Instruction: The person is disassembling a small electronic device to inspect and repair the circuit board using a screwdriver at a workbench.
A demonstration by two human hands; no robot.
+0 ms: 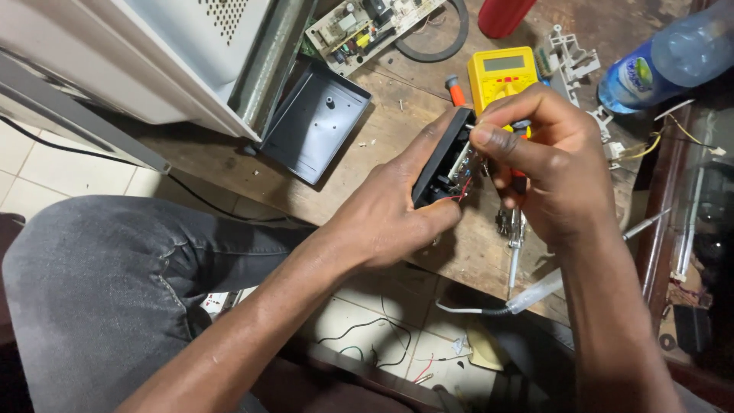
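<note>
My left hand (397, 206) grips a small black plastic case (442, 157) that stands on its edge, with wires and small parts showing inside. Red wires hang out by my left thumb. My right hand (550, 160) pinches something small at the open side of the case; a red-handled tool runs under its palm, and I cannot tell whether the hand holds it. Both hands meet over a wooden workbench (397, 130). Just behind the fingers lies a yellow multimeter (501, 75).
A black case lid (313, 122) lies open on the bench to the left. A green-white circuit board (367, 27) and a black cable loop sit at the back. A plastic bottle (673, 61) lies at right. A white appliance (138, 61) fills the upper left. A soldering iron (516, 245) rests near the front edge.
</note>
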